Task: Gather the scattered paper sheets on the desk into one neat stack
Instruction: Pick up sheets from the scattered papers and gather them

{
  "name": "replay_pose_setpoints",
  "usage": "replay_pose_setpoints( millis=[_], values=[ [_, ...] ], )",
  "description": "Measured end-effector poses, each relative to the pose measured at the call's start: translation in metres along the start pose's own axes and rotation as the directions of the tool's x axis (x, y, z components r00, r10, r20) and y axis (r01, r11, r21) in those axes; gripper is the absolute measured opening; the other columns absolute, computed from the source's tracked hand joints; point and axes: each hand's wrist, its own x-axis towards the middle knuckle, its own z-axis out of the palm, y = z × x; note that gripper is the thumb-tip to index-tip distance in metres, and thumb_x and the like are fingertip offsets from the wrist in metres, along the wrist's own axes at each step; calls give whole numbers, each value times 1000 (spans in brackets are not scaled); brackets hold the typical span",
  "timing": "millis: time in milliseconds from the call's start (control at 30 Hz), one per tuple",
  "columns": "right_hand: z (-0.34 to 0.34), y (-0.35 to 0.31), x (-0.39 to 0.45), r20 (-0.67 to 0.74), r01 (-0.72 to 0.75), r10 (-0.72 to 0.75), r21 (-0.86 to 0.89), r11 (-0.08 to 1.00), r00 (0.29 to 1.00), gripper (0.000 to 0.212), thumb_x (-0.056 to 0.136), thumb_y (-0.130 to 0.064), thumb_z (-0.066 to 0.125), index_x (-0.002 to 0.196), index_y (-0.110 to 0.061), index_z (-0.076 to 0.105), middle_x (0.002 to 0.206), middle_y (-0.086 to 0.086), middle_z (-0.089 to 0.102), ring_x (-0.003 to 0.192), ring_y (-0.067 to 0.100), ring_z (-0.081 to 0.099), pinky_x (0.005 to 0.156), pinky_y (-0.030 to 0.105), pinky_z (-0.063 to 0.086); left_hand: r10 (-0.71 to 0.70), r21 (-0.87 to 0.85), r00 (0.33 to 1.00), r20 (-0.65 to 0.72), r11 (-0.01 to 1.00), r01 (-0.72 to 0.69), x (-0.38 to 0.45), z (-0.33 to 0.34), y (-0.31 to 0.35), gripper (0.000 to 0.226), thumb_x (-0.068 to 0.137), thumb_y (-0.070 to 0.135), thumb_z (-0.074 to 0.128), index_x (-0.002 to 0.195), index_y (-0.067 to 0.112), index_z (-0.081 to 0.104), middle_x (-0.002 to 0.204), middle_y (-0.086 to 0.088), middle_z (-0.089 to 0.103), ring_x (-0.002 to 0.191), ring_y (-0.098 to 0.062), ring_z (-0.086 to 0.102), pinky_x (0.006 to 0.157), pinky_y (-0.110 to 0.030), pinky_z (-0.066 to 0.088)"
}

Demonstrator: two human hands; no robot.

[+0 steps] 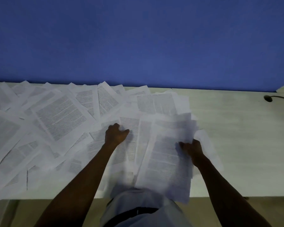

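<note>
Printed paper sheets lie scattered and overlapping across the left and middle of the desk, reaching its back edge against the blue wall. The left hand presses down on sheets near the middle, fingers curled; whether they pinch a sheet cannot be told. The right hand grips a blurred bundle of sheets that overhangs the front edge. A dark cable lies near the desk's back right corner, well apart from the papers.

Both arms outstretched, left hand curled palm-down, right hand closed in a pinch.
</note>
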Motion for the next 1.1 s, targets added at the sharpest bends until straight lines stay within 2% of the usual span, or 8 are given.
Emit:
replay_pose_setpoints(
  millis=[100,200,300,533,667,733,967,1100],
  values=[
    [-14,-5,-9,241,9,-56,191,982,969,48,80,-26,87,115,4,72,112,19,76,107,39,72,95,52,58,12,-293,984,180,955,42,-10,18,14,66,80,72,63,92,8,69,88,-4,70,91,-23,69,84,-37,56],
    [-22,-7,-10,464,-75,-161,451,890,871,42,90,-11,77,129,2,67,130,19,70,121,37,67,105,52,50,68,-576,908,413,792,203,-23,25,40,57,75,56,80,113,15,70,108,-2,75,95,-17,72,77,-30,59],
    [-21,-3,-5,421,-56,-131,403,913,898,50,80,-16,87,126,-3,70,125,14,73,117,33,70,107,52,51,185,-633,872,453,755,169,-30,33,50,41,78,16,84,116,17,68,107,1,76,88,-10,75,66,-25,59],
    [-28,-1,-7,444,-84,-80,336,938,892,46,79,-5,85,122,-7,71,120,10,76,109,29,74,88,42,62,237,-594,766,598,772,225,-23,42,45,41,94,6,66,134,15,61,128,-6,69,113,-26,68,94,-42,57],
    [-33,6,-4,681,-170,-149,378,910,717,49,92,-2,72,138,-2,60,139,20,63,129,41,60,108,57,48,319,-644,670,671,698,313,-26,57,56,49,94,12,68,141,8,54,138,-15,61,128,-34,58,108,-50,46],
    [-36,7,-2,680,-194,-145,396,897,719,48,93,-5,72,139,-4,60,140,19,63,129,40,61,111,57,46,317,-596,630,709,747,294,-28,66,59,50,93,6,67,141,7,54,139,-15,60,129,-33,57,110,-50,44],
    [-39,6,4,616,-105,-153,362,926,773,56,87,-4,77,139,-6,59,136,15,66,130,38,60,111,56,47,103,-559,877,470,803,205,-34,74,68,55,82,40,78,129,14,65,123,-8,71,106,-24,70,94,-40,56],
    [-42,2,1,677,-282,-134,467,838,724,54,89,-7,71,141,-8,59,140,18,62,123,37,63,99,51,54,266,-728,840,472,655,202,-45,69,73,40,88,20,74,126,17,65,124,-7,71,111,-27,69,96,-46,56]
  ],
)
